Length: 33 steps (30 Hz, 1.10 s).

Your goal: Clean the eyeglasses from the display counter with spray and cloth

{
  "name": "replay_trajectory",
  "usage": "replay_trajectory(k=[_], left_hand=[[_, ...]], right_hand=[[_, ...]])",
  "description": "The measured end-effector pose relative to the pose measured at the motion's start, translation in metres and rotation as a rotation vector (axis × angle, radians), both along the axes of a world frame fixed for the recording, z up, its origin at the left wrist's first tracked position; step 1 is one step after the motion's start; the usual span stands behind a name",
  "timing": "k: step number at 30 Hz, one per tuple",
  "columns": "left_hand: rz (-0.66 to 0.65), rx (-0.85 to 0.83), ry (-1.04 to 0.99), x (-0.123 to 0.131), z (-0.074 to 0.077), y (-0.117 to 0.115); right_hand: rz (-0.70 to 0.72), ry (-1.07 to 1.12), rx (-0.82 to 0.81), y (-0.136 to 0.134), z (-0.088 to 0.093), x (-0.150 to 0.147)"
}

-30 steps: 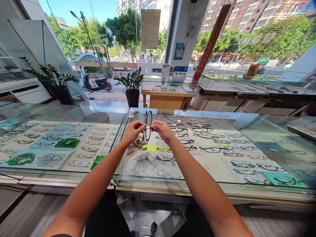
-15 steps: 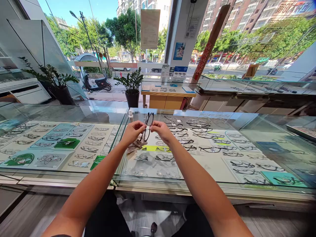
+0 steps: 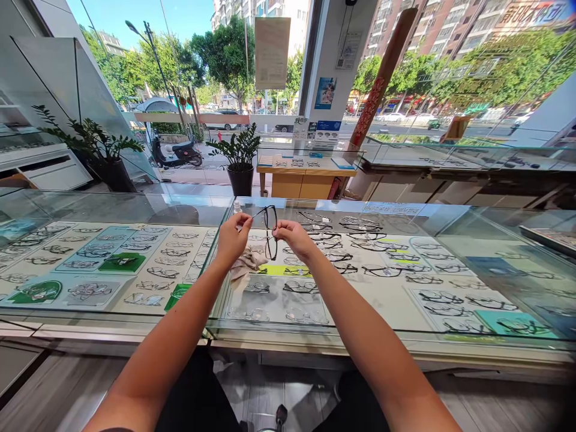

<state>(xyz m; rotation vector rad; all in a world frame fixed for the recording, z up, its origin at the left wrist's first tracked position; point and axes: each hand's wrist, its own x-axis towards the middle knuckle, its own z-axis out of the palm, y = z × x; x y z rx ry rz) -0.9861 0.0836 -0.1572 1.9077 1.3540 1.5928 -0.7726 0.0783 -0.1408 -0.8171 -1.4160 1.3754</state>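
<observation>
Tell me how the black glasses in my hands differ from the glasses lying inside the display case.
The black glasses are held above the glass counter by the left hand and right hand; the displayed glasses lie under the glass. The held pair stands on end, one lens above the other, with a temple swung out toward the left hand; the displayed pairs rest level in rows. Both are thin-rimmed frames.

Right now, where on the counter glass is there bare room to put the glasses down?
The glass top right of the right hand carries nothing. Left of the left hand, the neighbouring case top too. It is crowded below the glasses: a cloth and a small bottle sit there.
</observation>
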Motion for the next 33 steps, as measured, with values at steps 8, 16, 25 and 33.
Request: replay_trajectory(k=[8,16,25,33], left_hand=[[0.301,0.214,0.269,-0.019,0.008,0.0],[0.297,0.26,0.334,-0.022,0.01,0.0],[0.261,0.191,0.156,-0.015,0.007,-0.004],[0.251,0.141,0.043,-0.011,0.007,-0.006]], right_hand=[[0.1,-0.201,0.034,-0.001,0.007,0.009],[-0.023,-0.259,0.069,0.0,0.011,0.015],[-0.189,-0.213,0.114,0.006,0.002,0.01],[-0.278,-0.159,0.164,0.004,0.0,0.008]])
